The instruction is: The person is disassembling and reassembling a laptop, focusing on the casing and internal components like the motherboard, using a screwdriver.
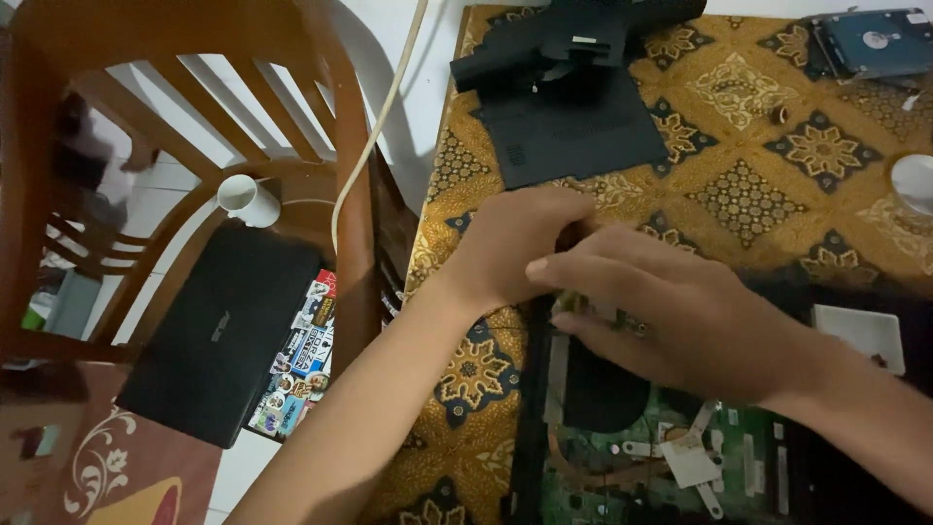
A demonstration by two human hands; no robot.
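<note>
An opened laptop base (671, 457) lies at the near right of the table, its green circuit board, round black fan and metal brackets exposed. My left hand (510, 243) and my right hand (671, 311) meet over its far left corner. Both have their fingers bent down on a small part there. That part is hidden under the fingers, so what it is and whether either hand grips it does not show.
A patterned gold and black cloth (768, 156) covers the table. On it lie a black cover panel (573, 131), a black battery (573, 39), a hard drive (875, 44) and a white round lid (915, 180). A wooden chair (194, 194) with a closed black laptop (219, 331) stands left.
</note>
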